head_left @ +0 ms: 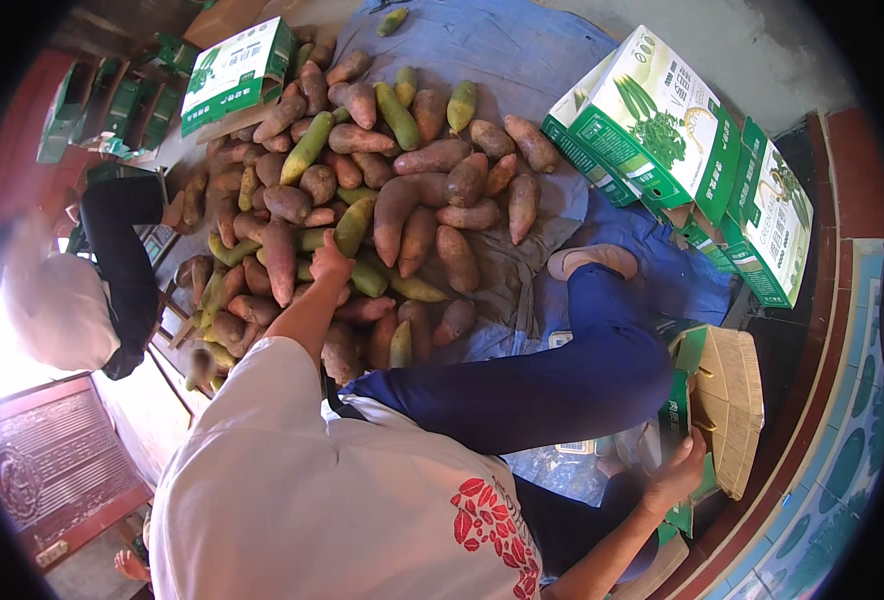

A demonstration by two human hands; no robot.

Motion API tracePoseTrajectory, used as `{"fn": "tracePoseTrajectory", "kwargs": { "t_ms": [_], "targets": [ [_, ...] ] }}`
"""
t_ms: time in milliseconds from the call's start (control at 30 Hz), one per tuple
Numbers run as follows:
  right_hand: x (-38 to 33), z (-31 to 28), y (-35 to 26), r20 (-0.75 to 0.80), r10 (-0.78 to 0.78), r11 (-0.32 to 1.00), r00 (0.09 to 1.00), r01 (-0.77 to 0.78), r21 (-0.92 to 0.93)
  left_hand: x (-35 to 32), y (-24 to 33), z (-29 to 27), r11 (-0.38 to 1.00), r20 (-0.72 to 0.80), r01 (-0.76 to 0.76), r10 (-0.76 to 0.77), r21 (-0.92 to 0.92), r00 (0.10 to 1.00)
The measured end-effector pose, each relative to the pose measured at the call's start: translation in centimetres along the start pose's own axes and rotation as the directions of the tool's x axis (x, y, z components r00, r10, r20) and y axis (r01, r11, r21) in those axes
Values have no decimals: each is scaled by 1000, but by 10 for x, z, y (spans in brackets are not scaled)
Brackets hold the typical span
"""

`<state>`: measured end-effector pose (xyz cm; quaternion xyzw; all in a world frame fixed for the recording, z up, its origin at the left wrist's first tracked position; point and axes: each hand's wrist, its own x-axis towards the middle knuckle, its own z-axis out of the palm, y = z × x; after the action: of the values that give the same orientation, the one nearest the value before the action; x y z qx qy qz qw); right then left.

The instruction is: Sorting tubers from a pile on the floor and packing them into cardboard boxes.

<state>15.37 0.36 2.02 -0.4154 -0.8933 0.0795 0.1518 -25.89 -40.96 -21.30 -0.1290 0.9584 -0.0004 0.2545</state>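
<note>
A large pile of long, thick, cucumber-like vegetables (287, 203), most reddish-brown and some green, lies in front of me. My left hand (332, 265) reaches into the middle of it. Its fingers are closed at the lower end of a green cucumber-like vegetable (355, 224), which slants up over its neighbours; part of the grip is hidden. At the lower right, my right hand (678, 474) is closed on the near edge of an opened green and tan cardboard box (730, 400). What the box holds cannot be seen well.
Blue sheeting (507, 40) lies under the pile. Printed green and white boxes (667, 110) stand at the right, near a tiled wall. Another box (237, 75) sits at the far left. A second person (62, 300) sits at the left. My bent knee (612, 340) lies between pile and open box.
</note>
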Motion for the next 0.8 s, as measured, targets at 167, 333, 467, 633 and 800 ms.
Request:
{"fn": "tracePoseTrajectory", "kwargs": {
  "t_ms": [167,333,467,633,800],
  "targets": [
    [2,1,-2,-57,-81,997,995,80,-18,18,-5,-3,974,-41,-81,74,-210,996],
    [3,1,2,-50,-35,999,998,35,-17,24,7,-61,461,290,203,124,-864,949],
    [4,1,2,-49,-57,998,997,57,-13,46,10,-89,343,211,133,203,-930,956],
    [5,2,1,-64,-65,998,996,63,-24,72,5,-67,770,-361,-250,27,-588,932],
    [5,3,2,-58,-61,998,996,60,-18,68,-21,-3,818,-382,-398,240,-416,892]
  ]
}}
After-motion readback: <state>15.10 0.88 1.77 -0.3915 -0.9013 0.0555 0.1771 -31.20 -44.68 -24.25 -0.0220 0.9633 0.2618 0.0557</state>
